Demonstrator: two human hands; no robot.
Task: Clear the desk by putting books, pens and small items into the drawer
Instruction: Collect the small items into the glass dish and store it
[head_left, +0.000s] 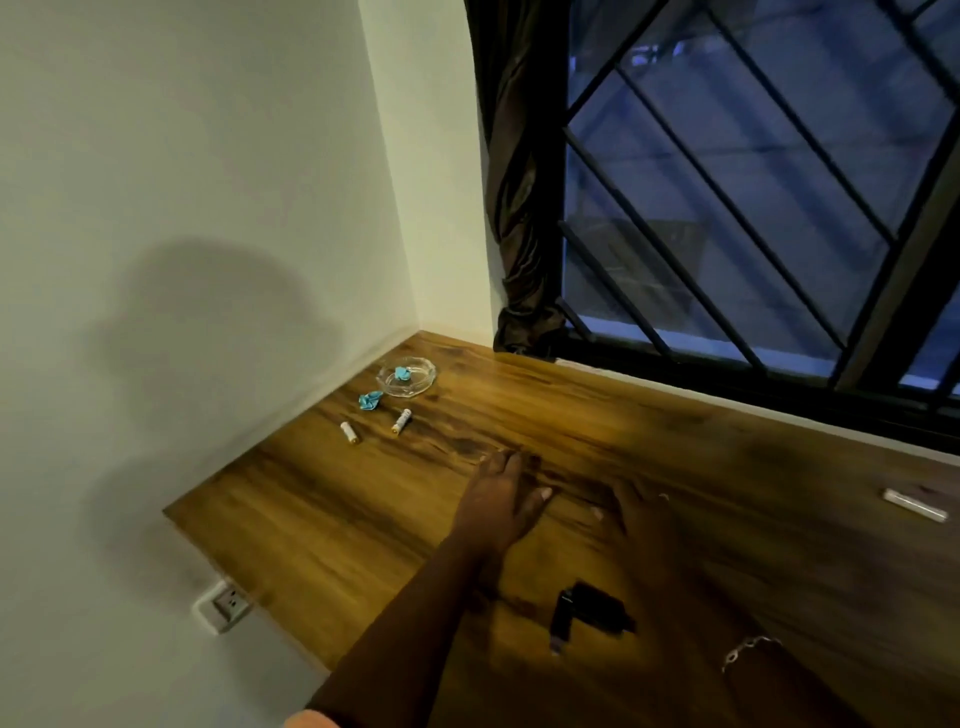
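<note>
My left hand (501, 499) reaches out over the wooden desk (322, 525), fingers straight and holding nothing. My right hand (641, 514) hovers just to its right, dark and motion-blurred, its fingers seeming spread and empty; a chain bracelet (748, 652) sits on that wrist. Beyond the left hand lie two small white batteries (350, 432) (401, 421) and a crumpled blue wrapper (370, 400). A glass ashtray (426, 382) in the corner holds another blue scrap. Black small items (589, 613) lie near the desk's front. A white stick-like item (914, 504) lies far right. No drawer is in view.
White walls close off the desk's left side and corner. A barred window (753, 208) runs along the back, with a brown curtain (519, 208) bunched at its left. A wall socket (223, 605) sits below the desk's left edge.
</note>
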